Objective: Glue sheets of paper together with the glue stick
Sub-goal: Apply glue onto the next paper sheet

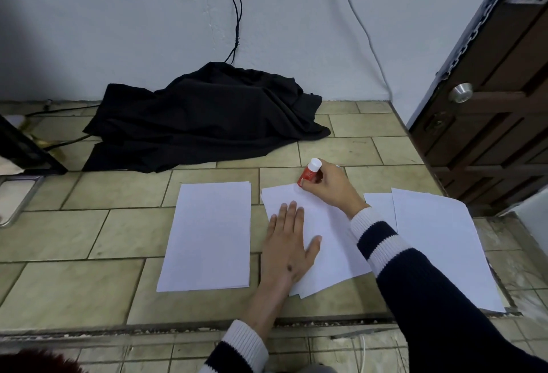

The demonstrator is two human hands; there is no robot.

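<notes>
**Glue stick sitting at the far corner of the middle sheet, right hand's on it**

So the glue stick is the red one with the white end, and it's tipped over at a slant: white end pointing up and away toward the wall, lower end touching the far left corner of the middle sheet. The right hand has its fingers curled around the barrel, so that's clearly the working hand. Can't tell whether the cap is on or off.

The middle sheet lies skewed, long axis running from that far corner back toward the person. My guess is the next stroke gets pulled down that length, from the stick toward the body.

The left hand is nearer to the person, lying flat with fingers straight and spread on the near left part of the same sheet, pinning it down. It's well apart from the stick.

Further out: a neat stack of paper just left, loose sheets on the right partly under the right sleeve, all on the tiled floor. A black cloth is heaped by the wall.
</notes>
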